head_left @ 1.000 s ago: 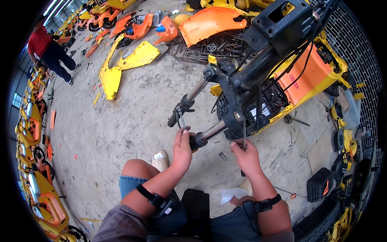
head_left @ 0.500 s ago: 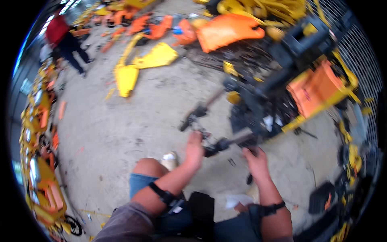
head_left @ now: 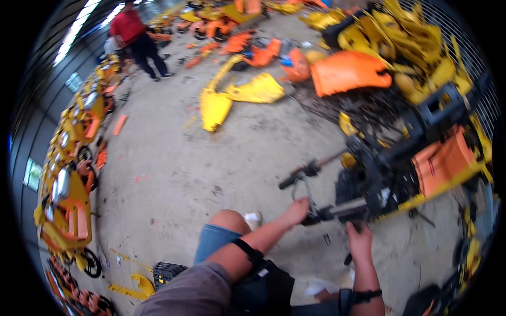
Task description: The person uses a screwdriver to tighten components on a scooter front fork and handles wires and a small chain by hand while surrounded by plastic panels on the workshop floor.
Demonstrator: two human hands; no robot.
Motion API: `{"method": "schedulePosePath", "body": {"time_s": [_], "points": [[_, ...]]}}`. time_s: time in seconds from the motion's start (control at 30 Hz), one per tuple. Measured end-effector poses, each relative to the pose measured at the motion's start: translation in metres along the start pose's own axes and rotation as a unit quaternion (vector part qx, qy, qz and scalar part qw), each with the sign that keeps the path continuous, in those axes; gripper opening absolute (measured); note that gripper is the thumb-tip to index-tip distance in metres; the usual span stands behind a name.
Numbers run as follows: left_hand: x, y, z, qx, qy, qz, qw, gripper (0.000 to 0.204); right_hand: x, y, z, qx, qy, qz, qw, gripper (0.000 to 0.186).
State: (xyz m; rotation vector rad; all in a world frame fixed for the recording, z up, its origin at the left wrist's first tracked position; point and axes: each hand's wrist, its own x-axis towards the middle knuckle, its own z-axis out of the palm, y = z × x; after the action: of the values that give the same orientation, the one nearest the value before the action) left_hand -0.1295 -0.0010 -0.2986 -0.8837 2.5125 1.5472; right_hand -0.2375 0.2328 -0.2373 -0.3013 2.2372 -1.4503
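A partly stripped electric scooter with a dark frame (head_left: 375,163) is before me on the right, its handlebar (head_left: 345,209) pointing towards me. My left hand (head_left: 298,211) is closed at the thin cables (head_left: 308,190) beside the near handlebar grip; motion blur hides exactly what the fingers pinch. Below the bar, my right hand (head_left: 359,239) is closed around a slim dark thing, its dark end (head_left: 348,259) sticking out under the fist. Its kind is too blurred to make out. Across the gap, the other black grip (head_left: 289,181) is untouched.
An orange panel (head_left: 443,158) sits in the scooter's yellow frame. Yellow plastic parts (head_left: 216,110), an orange cover (head_left: 348,73) and dark scrap (head_left: 369,113) lie beyond. Yellow scooters (head_left: 66,210) line the left wall. A person in red (head_left: 129,29) stands far left.
My view has swung left, so the scene sits farther right and lower in the picture. Both hands stay at the near side of the handlebar.
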Motion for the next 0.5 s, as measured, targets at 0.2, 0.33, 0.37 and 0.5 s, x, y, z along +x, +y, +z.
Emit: {"method": "schedulePosePath", "body": {"time_s": [0.2, 0.33, 0.37, 0.5], "points": [[-0.005, 0.013, -0.024, -0.088, 0.19, -0.082, 0.974, 0.027, 0.001, -0.002, -0.004, 0.022, -0.005, 0.041, 0.999, 0.023], [-0.009, 0.018, -0.029, -0.076, 0.143, -0.209, 0.964, 0.041, 0.006, 0.002, 0.002, 0.022, -0.003, 0.03, 0.999, 0.025], [-0.009, 0.023, -0.029, -0.077, 0.131, -0.246, 0.957, 0.045, 0.007, 0.001, 0.004, 0.017, -0.008, 0.029, 0.999, 0.026], [-0.012, 0.046, -0.022, -0.086, 0.092, -0.263, 0.957, 0.053, 0.011, 0.005, 0.009, 0.001, -0.017, 0.039, 0.999, 0.029]]}}
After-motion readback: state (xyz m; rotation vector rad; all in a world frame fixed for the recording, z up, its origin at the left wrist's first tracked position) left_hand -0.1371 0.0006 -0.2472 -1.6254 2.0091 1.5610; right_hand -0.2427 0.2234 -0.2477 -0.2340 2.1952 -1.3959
